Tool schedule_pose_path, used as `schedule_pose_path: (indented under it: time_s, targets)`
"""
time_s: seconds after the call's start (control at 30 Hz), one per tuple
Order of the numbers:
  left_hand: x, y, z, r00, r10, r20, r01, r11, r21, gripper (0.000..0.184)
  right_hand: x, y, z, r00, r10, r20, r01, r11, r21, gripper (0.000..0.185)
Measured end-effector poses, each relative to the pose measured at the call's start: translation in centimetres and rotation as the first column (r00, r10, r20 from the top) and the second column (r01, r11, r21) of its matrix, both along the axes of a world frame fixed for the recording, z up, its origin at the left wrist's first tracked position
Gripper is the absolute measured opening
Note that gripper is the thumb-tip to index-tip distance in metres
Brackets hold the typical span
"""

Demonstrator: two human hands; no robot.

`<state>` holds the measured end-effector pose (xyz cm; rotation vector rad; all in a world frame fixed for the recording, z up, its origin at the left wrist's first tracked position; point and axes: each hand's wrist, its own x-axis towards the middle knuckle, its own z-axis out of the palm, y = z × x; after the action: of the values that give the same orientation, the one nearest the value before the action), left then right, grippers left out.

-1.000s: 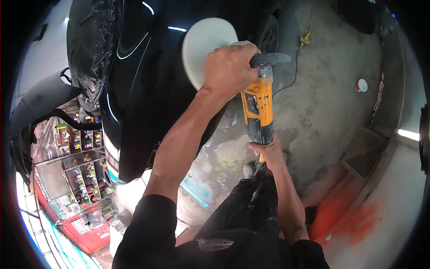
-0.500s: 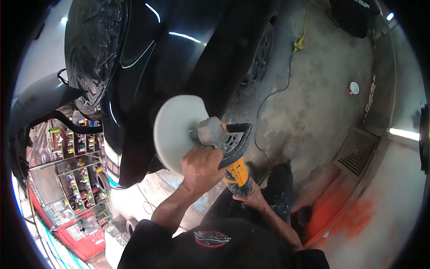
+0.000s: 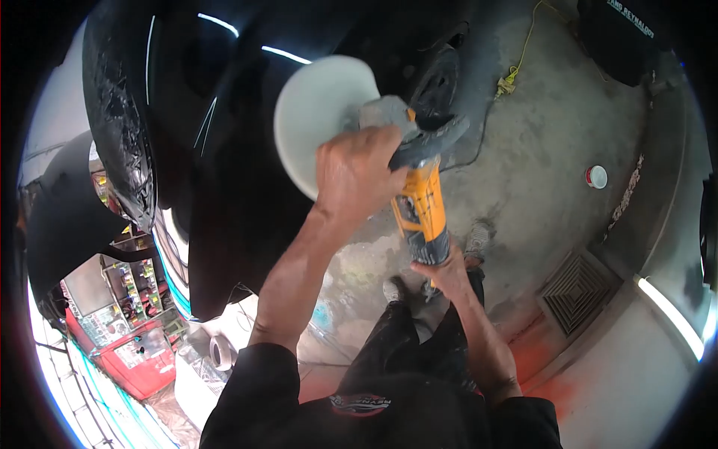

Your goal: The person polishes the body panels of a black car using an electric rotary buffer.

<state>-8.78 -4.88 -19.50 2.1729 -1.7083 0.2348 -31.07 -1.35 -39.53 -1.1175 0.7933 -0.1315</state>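
A yellow and black polisher (image 3: 426,196) is in both my hands, in front of a glossy black car body (image 3: 232,209). My left hand (image 3: 355,168) is closed over the tool's front, next to the grey metal head. My right hand (image 3: 446,268) wraps round the dark rear end of the body; part of its grip is hidden behind the tool. The wide white polishing pad (image 3: 314,123) faces the car's side, tilted. Whether the pad touches the paint I cannot tell.
On the concrete floor lie a yellow cord connector (image 3: 507,84), a small white tub (image 3: 596,177) and a square drain grate (image 3: 580,292). A car wheel (image 3: 437,86) stands beyond the tool. Shelves with several bottles (image 3: 138,288) and a red cabinet (image 3: 146,363) are at lower left.
Both hands have carried the polisher upward in view and a little right, with my arms stretched further. My view has shifted too, showing more of my legs and shoes. Both grips have stayed on.
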Motion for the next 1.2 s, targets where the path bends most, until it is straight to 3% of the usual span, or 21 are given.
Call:
schedule_pose_path:
  time_s: [0.2, 0.33, 0.53, 0.63, 0.77, 0.97, 1.03, 1.13, 1.2]
  targets:
    - [2.7, -9.1, -0.7, 0.994, -0.059, 0.097, 0.070, 0.991, -0.116, 0.025, 3.5, -8.2, 1.5, 0.989, -0.141, 0.041, 0.130, 0.971, 0.199, 0.067]
    - [2.7, -10.3, -0.9, 0.996, -0.043, 0.082, 0.049, 0.996, -0.075, 0.025, 3.8, -9.4, 2.0, 0.992, -0.118, -0.035, 0.122, 0.983, 0.136, 0.065]
    - [-0.3, -2.3, -2.4, 0.999, -0.012, 0.031, 0.010, 0.997, 0.082, 0.022, 0.5, -2.2, -1.3, 0.995, -0.013, 0.098, 0.017, 0.999, -0.032, 0.071]
    - [-0.8, -0.4, -3.4, 1.000, 0.006, -0.012, -0.004, 0.988, 0.156, 0.023, -1.0, 1.6, -2.2, 0.995, -0.073, 0.069, 0.058, 0.980, 0.192, 0.074]
    - [0.3, -3.3, -4.4, 0.999, -0.029, -0.043, 0.033, 0.994, 0.104, 0.024, -0.4, -0.3, -3.5, 0.997, -0.066, 0.027, 0.057, 0.961, 0.270, 0.072]
    - [3.6, -12.7, -5.4, 0.996, -0.049, 0.079, 0.052, 0.998, -0.034, 0.026, 3.2, -10.7, -1.9, 0.989, -0.130, -0.077, 0.141, 0.977, 0.158, 0.069]
    - [4.2, -14.5, -5.1, 0.998, -0.059, 0.017, 0.060, 0.997, -0.040, 0.025, 4.2, -12.6, -2.2, 0.990, -0.124, -0.061, 0.133, 0.977, 0.165, 0.068]
    - [3.6, -12.3, -2.9, 0.999, 0.015, 0.040, -0.010, 0.994, -0.106, 0.027, 4.9, -12.2, -1.7, 0.982, -0.150, -0.112, 0.158, 0.985, 0.069, 0.066]
    - [3.0, -7.6, -1.9, 0.997, 0.065, 0.030, -0.062, 0.994, -0.093, 0.028, 4.3, -9.6, -0.6, 0.994, -0.109, 0.006, 0.109, 0.994, -0.005, 0.067]
